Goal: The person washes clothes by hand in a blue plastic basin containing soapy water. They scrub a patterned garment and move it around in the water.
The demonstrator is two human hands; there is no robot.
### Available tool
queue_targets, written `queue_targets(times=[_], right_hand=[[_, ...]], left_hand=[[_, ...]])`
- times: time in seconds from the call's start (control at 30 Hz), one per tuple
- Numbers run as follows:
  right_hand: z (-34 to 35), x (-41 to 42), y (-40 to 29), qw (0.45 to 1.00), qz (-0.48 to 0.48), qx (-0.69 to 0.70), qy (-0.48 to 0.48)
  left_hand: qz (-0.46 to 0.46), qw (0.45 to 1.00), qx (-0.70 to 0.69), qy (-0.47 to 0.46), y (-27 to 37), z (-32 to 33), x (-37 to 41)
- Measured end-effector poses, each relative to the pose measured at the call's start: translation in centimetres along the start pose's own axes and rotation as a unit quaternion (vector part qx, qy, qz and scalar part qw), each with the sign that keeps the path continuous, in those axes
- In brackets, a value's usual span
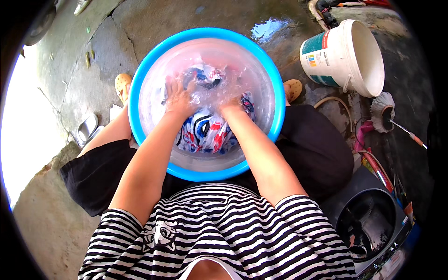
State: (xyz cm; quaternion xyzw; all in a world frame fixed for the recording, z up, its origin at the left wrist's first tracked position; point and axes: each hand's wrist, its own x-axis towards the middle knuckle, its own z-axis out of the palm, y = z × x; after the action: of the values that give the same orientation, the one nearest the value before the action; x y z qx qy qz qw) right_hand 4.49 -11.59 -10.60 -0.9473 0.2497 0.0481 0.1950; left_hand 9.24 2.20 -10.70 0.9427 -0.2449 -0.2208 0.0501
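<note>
A round plastic basin [206, 175] with a bright blue rim stands between my legs, with cloudy, splashing water in it. Wet white fabric [213, 134], patterned in blue, red and black, is bunched in the near part of the basin. More of this cloth [206, 75] breaks the surface toward the far side. My left hand [178, 92] lies palm down at the water's surface, fingers spread, against the cloth. Water hides most of my right hand [231, 103]; only the wrist and back show, beside the fabric, and its grip cannot be seen.
A white plastic bucket [329, 57] lies on its side on the wet concrete floor at right. Near it are a round-headed brush [383, 113] and a hose [336, 99]. A black tub-like container [367, 224] sits at lower right. Grey slippers [87, 127] lie at left.
</note>
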Motion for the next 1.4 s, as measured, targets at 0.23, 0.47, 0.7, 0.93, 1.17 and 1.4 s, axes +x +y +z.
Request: queue_targets(times=[0.23,0.47,0.7,0.93,1.17,1.4], right_hand=[[-0.3,0.6,1.9,0.972,0.118,0.134,0.149],[-2.1,2.4,3.5,0.723,0.258,0.634,-0.09],[-6.4,0.3,5.0,0.571,0.177,0.799,-0.066],[-10.7,-2.9,3.1,0.635,0.063,0.77,-0.027],[-13.3,-4.5,0.9,0.545,0.113,0.805,-0.205],[-14.7,-4.9,4.1,0.629,0.092,0.765,-0.105]], left_hand=[[0.035,0.952,-0.14,0.272,1.2,0.2,2.2],[-0.055,0.901,-0.428,0.05,-2.8,-0.6,7.1],[-0.158,0.643,-0.749,-0.029,-4.0,-4.7,4.0],[-0.09,0.777,-0.623,-0.009,-5.1,-5.6,2.5],[0.081,0.973,-0.185,0.108,0.5,-3.8,-1.6],[-0.052,0.844,-0.533,0.018,-2.1,-3.1,-0.1]])
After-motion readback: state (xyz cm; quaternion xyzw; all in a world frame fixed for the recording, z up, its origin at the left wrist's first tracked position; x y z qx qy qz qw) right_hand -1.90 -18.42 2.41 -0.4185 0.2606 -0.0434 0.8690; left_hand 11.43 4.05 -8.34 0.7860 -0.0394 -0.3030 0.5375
